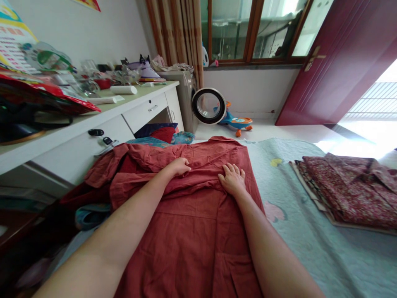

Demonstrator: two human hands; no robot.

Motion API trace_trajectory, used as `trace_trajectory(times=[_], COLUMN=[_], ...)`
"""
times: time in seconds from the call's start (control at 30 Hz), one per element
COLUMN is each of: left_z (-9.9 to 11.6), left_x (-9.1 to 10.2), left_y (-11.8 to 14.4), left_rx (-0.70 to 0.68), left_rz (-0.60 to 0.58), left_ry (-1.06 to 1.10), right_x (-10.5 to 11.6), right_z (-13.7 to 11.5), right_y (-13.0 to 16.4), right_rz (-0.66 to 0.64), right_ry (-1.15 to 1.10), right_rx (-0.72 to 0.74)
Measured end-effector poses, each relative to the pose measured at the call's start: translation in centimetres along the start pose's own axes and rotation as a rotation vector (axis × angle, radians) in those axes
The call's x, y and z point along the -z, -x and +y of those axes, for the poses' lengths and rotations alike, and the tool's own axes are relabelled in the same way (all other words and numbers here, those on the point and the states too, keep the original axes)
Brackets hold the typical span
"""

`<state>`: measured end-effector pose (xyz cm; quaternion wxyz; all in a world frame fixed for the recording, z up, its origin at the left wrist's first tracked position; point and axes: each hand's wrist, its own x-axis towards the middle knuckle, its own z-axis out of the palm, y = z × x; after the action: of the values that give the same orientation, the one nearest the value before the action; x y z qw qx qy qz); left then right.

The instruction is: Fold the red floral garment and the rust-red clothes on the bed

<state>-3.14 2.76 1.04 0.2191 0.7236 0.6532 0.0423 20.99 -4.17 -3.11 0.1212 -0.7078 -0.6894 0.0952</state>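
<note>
The left part of a pale blue quilted cover (291,244) is being hidden by a red garment (192,219), which is lying spread out, its cloth being bunched in folds toward the cover's far end and lying smoother toward the near end. Over the left of the cover's far part, the left hand (179,167) is being rested on the folds; its fingers are being curled against the cloth, and whether a fold is being pinched cannot be told. Over the middle of the cover's far part, the right hand (233,180) is being laid palm down on the garment, its fingers loosely spread, with nothing being gripped. On the right part of the cover, a stack of folded clothes (338,198) is being topped by a patterned maroon shirt (362,190) with a collar. Along the left side of the cover, a white desk (139,116) is being crowded with small items (104,82). Beyond the cover's far end, a washing machine (183,89) is standing with its round door (209,106) swung open, and a blue and orange ride-on toy (236,122) is being partly hidden by that door. Farther right beyond the cover, a dark red door (328,62) is standing open.
</note>
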Motion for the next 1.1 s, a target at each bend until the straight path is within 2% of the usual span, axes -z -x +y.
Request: trace_trajectory(times=[0.17,0.23,0.33,0.4,0.47,0.57,0.63,0.8,0.93,1.0,1.1], left_z=[0.2,0.3,0.9,1.8,2.9,4.3,4.8,5.2,5.4,5.1,4.2], left_x=[0.0,0.1,0.0,-0.4,-1.0,-2.5,-3.5,-4.8,-5.5,-6.2,-7.3], left_y=[0.3,0.8,2.2,3.6,5.1,6.9,7.6,8.7,10.3,11.0,11.3], left_rx=[0.042,0.041,0.018,-0.050,-0.214,-0.541,-0.628,-0.530,-0.575,-0.605,-0.580], left_rz=[0.097,0.216,0.471,0.563,0.529,0.303,0.207,0.195,0.279,0.273,0.251], left_ry=[0.020,-0.060,-0.314,-0.427,-0.430,-0.347,-0.340,-0.439,-0.476,-0.480,-0.442], right_x=[0.0,0.0,0.0,0.0,-0.1,-0.3,-0.3,-0.4,-0.4,-0.4,-0.3], right_z=[0.0,0.0,0.0,0.0,0.0,0.1,0.2,0.2,0.3,0.3,0.3], right_y=[0.0,0.0,0.0,0.0,0.0,0.0,0.0,-0.1,-0.1,-0.1,-0.1], right_rz=[0.008,0.005,0.004,0.008,0.012,0.016,0.025,0.030,0.025,0.026,0.017], right_ry=[-0.014,-0.014,-0.012,-0.015,-0.015,-0.006,-0.003,-0.005,-0.011,-0.011,-0.004], right_rx=[0.007,0.004,0.002,0.002,0.002,0.005,0.009,0.011,0.014,0.013,0.009])
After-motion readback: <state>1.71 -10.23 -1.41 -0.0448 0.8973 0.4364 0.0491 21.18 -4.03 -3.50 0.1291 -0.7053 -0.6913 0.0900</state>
